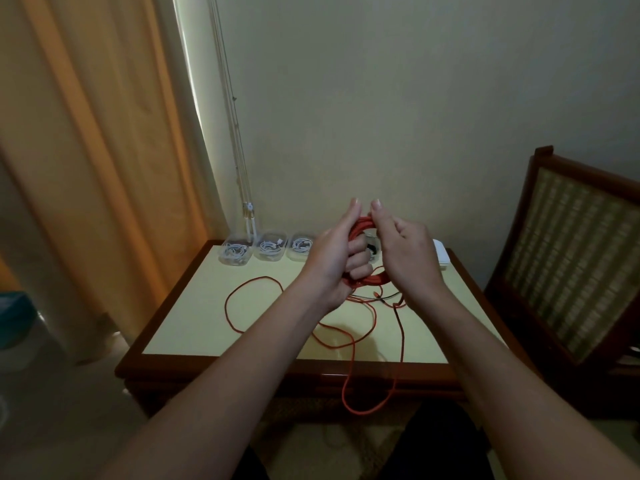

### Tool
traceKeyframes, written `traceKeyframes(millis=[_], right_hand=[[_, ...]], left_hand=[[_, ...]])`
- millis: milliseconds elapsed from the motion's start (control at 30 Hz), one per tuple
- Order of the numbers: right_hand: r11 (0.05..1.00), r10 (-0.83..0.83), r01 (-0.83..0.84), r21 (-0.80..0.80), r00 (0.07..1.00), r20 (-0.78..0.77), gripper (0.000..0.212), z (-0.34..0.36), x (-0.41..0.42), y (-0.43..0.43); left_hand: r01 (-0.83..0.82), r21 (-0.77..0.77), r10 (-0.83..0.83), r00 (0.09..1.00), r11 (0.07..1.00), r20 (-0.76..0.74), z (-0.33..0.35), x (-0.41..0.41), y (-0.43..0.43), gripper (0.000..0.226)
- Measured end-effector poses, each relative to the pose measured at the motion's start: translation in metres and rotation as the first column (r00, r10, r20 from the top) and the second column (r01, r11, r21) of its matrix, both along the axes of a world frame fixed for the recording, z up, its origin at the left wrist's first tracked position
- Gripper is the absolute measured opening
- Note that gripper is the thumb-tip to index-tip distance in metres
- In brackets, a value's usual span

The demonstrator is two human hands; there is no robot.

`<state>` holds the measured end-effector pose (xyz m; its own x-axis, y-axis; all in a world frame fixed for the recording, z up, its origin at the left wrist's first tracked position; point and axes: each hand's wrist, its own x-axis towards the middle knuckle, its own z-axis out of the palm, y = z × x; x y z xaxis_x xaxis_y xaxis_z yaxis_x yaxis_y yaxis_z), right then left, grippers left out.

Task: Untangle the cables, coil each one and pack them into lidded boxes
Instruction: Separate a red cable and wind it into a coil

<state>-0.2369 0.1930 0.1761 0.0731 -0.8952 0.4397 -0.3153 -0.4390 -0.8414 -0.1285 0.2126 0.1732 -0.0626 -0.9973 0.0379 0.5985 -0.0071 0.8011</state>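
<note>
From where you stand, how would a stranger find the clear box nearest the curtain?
Find the wooden table with the pale yellow top. Along its far edge stands a row of clear plastic boxes of white cable; yours is the leftmost box, at the corner.

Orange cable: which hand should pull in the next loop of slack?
Right, probably. The left hand grips the coil with its fingers curled through it, anchoring it. The right hand only pinches the coil's top, so it could let go to fetch the slack on the table.

Clear plastic boxes (pixel 269 251), glossy wooden table (pixel 242 367) — matt top, perhaps braided orange cable (pixel 367 279)
</note>
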Motion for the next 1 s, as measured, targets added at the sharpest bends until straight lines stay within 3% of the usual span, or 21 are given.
traceKeyframes(millis=[133,267,400,467,567,700,867,1000], right_hand=[[0.999,-0.049,0.049,0.007,0.996,0.073,0.068,0.000,0.004,0.000],[0.999,-0.046,0.043,0.031,0.992,0.120,0.069,-0.005,0.005,-0.001],[0.993,0.077,-0.083,0.089,0.995,0.070,0.064,-0.005,0.003,-0.003],[0.989,0.114,-0.120,0.089,0.991,0.067,0.058,-0.005,0.001,-0.003],[0.988,0.113,-0.122,0.092,0.988,0.103,0.051,-0.004,-0.009,-0.009],[0.980,0.155,-0.152,0.126,0.988,-0.011,0.045,-0.009,-0.034,-0.021],[0.994,-0.012,0.000,0.109,0.994,0.110,0.027,-0.021,-0.068,-0.038],[0.996,-0.063,0.056,0.065,0.992,0.114,0.018,-0.029,-0.086,-0.047]], left_hand=[[0.178,0.037,-0.167,0.965,0.983,-0.204,-0.001,0.000,-0.003,0.067],[0.148,0.044,-0.138,0.975,0.988,-0.172,0.000,0.000,-0.002,0.067],[0.150,0.121,-0.122,0.969,0.981,-0.214,-0.005,0.011,-0.002,0.069],[0.152,0.119,-0.123,0.968,0.981,-0.218,-0.005,0.016,-0.002,0.063],[0.152,0.103,-0.123,0.963,0.983,-0.241,-0.003,0.023,-0.002,0.035],[0.117,0.106,-0.083,0.955,0.987,-0.284,-0.001,0.039,-0.001,0.032],[0.056,0.107,-0.012,0.926,0.993,-0.378,0.002,0.065,-0.001,0.025],[-0.032,0.125,0.093,0.849,0.992,-0.520,0.002,0.081,-0.005,0.026]])
